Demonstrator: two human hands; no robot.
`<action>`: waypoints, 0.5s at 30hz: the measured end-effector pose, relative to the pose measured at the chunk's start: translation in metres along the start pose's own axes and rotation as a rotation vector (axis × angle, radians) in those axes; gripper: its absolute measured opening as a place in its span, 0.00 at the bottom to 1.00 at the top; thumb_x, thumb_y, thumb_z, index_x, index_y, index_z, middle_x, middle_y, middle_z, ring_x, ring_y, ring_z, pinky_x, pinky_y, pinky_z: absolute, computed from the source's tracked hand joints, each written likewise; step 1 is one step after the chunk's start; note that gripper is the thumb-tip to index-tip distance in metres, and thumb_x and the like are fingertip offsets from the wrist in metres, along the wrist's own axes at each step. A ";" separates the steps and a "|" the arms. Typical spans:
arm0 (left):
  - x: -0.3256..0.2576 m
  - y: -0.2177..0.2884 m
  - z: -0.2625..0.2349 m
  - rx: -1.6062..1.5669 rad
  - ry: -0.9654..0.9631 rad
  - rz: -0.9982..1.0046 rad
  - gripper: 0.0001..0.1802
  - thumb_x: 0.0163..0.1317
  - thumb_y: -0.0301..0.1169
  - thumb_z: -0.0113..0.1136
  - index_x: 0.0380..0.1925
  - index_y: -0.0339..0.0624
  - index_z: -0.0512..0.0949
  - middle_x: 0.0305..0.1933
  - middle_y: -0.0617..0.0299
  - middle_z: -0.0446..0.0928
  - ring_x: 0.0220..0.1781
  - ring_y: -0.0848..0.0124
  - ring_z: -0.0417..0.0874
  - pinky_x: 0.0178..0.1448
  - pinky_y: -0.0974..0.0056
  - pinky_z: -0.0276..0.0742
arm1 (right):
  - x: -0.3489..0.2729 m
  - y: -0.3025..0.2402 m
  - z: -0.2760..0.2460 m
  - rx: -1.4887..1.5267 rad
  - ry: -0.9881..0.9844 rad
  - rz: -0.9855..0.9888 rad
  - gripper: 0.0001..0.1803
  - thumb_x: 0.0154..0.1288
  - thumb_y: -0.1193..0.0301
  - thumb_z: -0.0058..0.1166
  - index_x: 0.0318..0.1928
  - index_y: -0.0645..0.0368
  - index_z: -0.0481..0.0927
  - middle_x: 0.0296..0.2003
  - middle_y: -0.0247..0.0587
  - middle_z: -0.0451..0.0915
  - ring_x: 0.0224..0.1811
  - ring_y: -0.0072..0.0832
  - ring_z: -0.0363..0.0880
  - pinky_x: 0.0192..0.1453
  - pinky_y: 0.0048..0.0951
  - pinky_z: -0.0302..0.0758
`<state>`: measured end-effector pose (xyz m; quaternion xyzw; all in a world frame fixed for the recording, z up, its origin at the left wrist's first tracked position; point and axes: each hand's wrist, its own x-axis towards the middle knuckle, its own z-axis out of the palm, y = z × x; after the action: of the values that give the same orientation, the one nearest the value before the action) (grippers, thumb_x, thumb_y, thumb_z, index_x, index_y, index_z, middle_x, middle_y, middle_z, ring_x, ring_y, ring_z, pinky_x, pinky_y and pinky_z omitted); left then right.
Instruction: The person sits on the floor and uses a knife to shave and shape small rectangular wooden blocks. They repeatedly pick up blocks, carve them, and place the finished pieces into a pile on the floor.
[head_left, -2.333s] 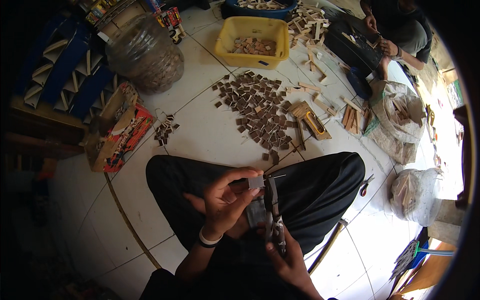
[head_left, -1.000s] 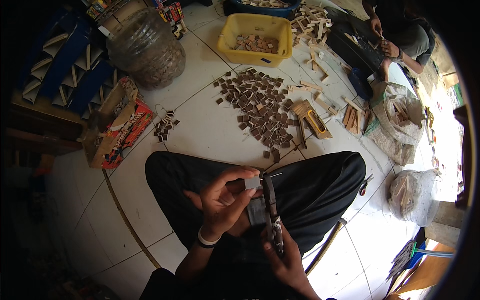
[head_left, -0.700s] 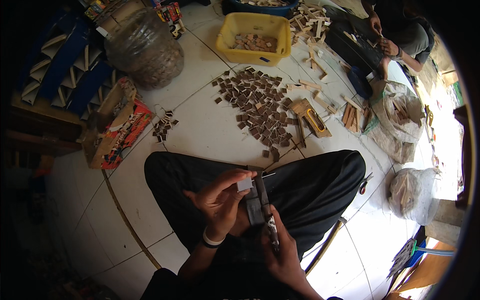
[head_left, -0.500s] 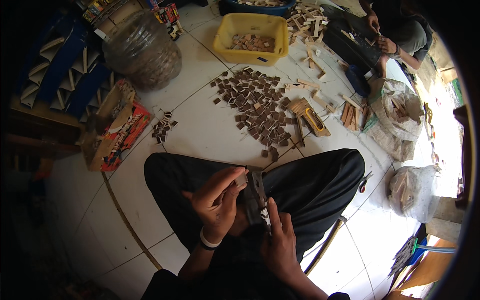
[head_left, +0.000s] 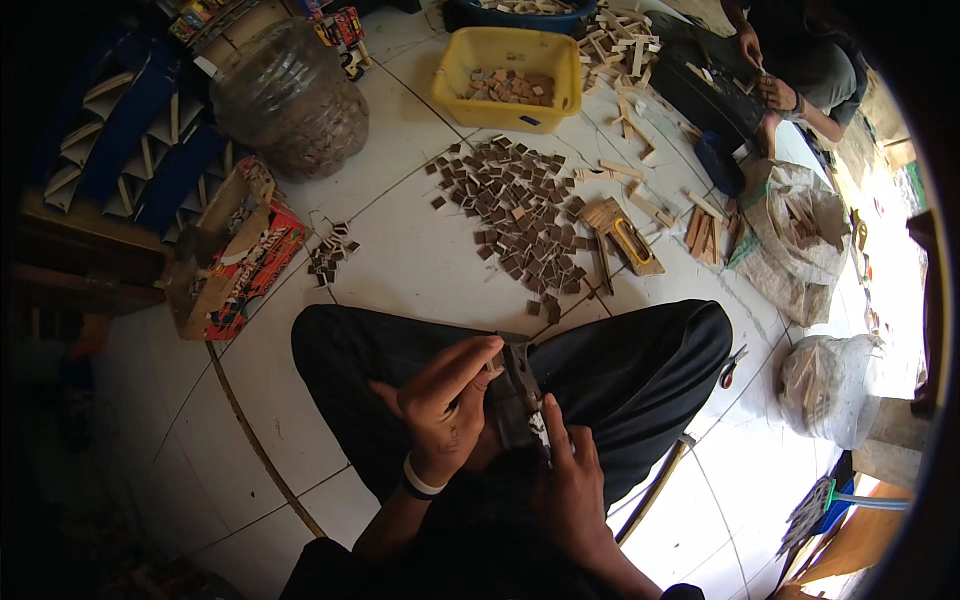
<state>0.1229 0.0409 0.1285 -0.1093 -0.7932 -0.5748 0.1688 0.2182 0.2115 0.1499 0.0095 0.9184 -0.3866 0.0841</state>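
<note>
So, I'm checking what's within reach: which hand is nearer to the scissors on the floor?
Right. The right hand is left of the scissors, closer to the body; the left hand is farther left.

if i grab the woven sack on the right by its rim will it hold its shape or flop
The woven sack will probably flop, as its sides are creased and its mouth slumps unevenly. The wooden strips lying loose inside would likely shift as it lifts. Its weight is hard to judge, since its depth of filling is hidden.
</note>
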 end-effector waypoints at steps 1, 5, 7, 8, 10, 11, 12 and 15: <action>0.000 -0.001 0.000 -0.007 -0.004 -0.005 0.14 0.68 0.15 0.65 0.53 0.30 0.86 0.53 0.45 0.88 0.51 0.60 0.92 0.53 0.63 0.92 | 0.002 0.001 -0.004 0.028 -0.026 0.015 0.46 0.61 0.89 0.56 0.81 0.52 0.65 0.46 0.53 0.74 0.45 0.50 0.81 0.50 0.46 0.80; 0.000 -0.002 -0.011 0.032 -0.035 -0.066 0.16 0.70 0.19 0.67 0.57 0.32 0.85 0.53 0.49 0.87 0.54 0.64 0.90 0.57 0.65 0.88 | 0.012 0.006 -0.021 0.000 0.020 -0.096 0.41 0.66 0.87 0.55 0.79 0.53 0.68 0.52 0.55 0.76 0.49 0.50 0.83 0.54 0.44 0.80; 0.001 -0.001 -0.017 -0.017 -0.038 -0.154 0.18 0.71 0.21 0.67 0.60 0.32 0.83 0.54 0.51 0.87 0.56 0.65 0.89 0.60 0.65 0.85 | 0.015 0.006 -0.029 0.110 0.063 -0.055 0.40 0.67 0.87 0.55 0.79 0.54 0.67 0.56 0.56 0.77 0.53 0.51 0.83 0.58 0.43 0.79; 0.002 -0.001 -0.021 -0.109 -0.043 -0.234 0.19 0.72 0.22 0.67 0.61 0.32 0.82 0.54 0.52 0.87 0.56 0.66 0.88 0.62 0.65 0.84 | 0.015 0.007 -0.033 0.163 0.088 -0.028 0.40 0.67 0.87 0.54 0.79 0.55 0.67 0.58 0.57 0.77 0.55 0.52 0.82 0.60 0.43 0.79; 0.006 0.001 -0.028 -0.317 -0.053 -0.384 0.21 0.73 0.23 0.67 0.64 0.30 0.80 0.54 0.54 0.86 0.58 0.67 0.87 0.66 0.64 0.82 | 0.016 0.008 -0.044 0.185 0.040 -0.002 0.41 0.67 0.88 0.54 0.80 0.55 0.66 0.60 0.56 0.77 0.58 0.52 0.82 0.63 0.42 0.77; 0.008 0.002 -0.032 -0.381 -0.068 -0.417 0.21 0.75 0.26 0.66 0.64 0.28 0.79 0.53 0.54 0.86 0.57 0.68 0.87 0.69 0.61 0.80 | 0.015 0.009 -0.048 0.220 0.023 -0.008 0.41 0.67 0.88 0.54 0.80 0.53 0.66 0.59 0.56 0.77 0.60 0.53 0.82 0.63 0.44 0.78; 0.010 0.004 -0.035 -0.400 -0.088 -0.455 0.21 0.75 0.27 0.65 0.64 0.28 0.79 0.53 0.54 0.86 0.57 0.68 0.87 0.69 0.61 0.80 | 0.015 0.010 -0.051 0.254 0.005 -0.014 0.42 0.68 0.88 0.55 0.80 0.51 0.66 0.59 0.55 0.77 0.61 0.53 0.82 0.63 0.46 0.78; 0.015 0.008 -0.040 -0.483 -0.129 -0.558 0.20 0.76 0.27 0.64 0.64 0.29 0.80 0.52 0.55 0.86 0.57 0.69 0.87 0.70 0.60 0.80 | 0.011 0.011 -0.054 0.347 -0.132 0.001 0.42 0.68 0.89 0.55 0.81 0.51 0.66 0.60 0.55 0.77 0.61 0.53 0.82 0.64 0.44 0.78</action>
<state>0.1173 0.0051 0.1529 0.0382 -0.6428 -0.7614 -0.0752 0.2000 0.2565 0.1773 -0.0012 0.8303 -0.5390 0.1415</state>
